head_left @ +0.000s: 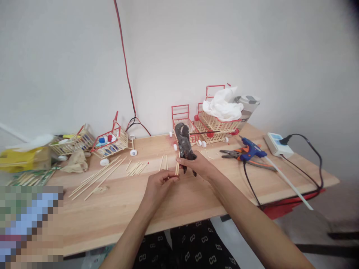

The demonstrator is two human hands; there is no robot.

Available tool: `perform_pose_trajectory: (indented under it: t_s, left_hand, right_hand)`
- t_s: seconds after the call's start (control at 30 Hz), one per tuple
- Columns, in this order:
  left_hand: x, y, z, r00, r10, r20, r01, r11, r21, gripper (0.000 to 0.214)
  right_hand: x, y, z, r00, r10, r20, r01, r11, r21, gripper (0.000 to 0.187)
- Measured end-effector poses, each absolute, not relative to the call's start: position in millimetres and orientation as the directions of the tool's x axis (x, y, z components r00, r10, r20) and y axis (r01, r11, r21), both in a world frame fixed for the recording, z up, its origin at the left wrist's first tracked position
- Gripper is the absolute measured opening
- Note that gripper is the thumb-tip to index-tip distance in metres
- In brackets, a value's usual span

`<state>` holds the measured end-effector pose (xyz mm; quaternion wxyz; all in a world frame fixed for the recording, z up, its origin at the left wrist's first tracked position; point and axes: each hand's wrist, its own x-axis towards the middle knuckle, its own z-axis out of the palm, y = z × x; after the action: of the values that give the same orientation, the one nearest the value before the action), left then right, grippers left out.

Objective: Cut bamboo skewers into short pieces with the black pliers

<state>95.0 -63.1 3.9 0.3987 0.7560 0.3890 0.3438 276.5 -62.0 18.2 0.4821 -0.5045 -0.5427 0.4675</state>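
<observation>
Surface (112, 215): pale wood, carrying every item below.
Cart (193, 129): stick-built, red-trimmed, standing behind the cutter (183, 144).
Glue gun (254, 148): blue, lying at the right, well apart from both hands.
Cutter: dark, worn, head uppermost; bite hard to make out.
Right hand (195, 164): fingers closed around the cutter, thumb at the held sticks (177, 170).
Left hand (159, 185): fingers pinching the held sticks near their lower ends.
Long sticks (105, 173): loose, at the left.
Short sticks (137, 169): loose, beside the long ones.
Held sticks: small upright bunch between the 2 hands; count unclear.
Handling: best, probably, with ends even, pinch firm, fingertips clear of the cutter's head.
</observation>
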Motion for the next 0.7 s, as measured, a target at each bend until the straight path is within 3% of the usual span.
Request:
perform_pose_trajectory:
  t_s: [0.2, 0.33, 0.5, 0.7]
  left_hand:
    - [95, -64, 3, 0.414, 0.879, 0.235, 0.365, -0.397, 0.842, 0.013]
    - [93, -64, 6, 0.452, 0.883, 0.125, 0.278, -0.273, 0.921, 0.015]
    - [93, -51, 10, 0.422, 0.905, 0.058, 0.108, -0.114, 0.988, 0.034]
    - [110, -30, 7, 0.476, 0.879, -0.033, 0.134, -0.036, 0.990, 0.027]
  right_hand:
    - [277, -61, 14, -0.090, 0.994, 0.064, 0.088, 0.071, -0.994, 0.029]
    - [275, -61, 15, -0.067, 0.996, 0.064, 0.109, 0.071, -0.991, 0.030]
    - [274, -60, 15, -0.044, 0.995, 0.087, 0.165, 0.093, -0.982, 0.029]
    - [273, -55, 6, 0.019, 0.979, 0.205, 0.324, 0.188, -0.927, 0.021]
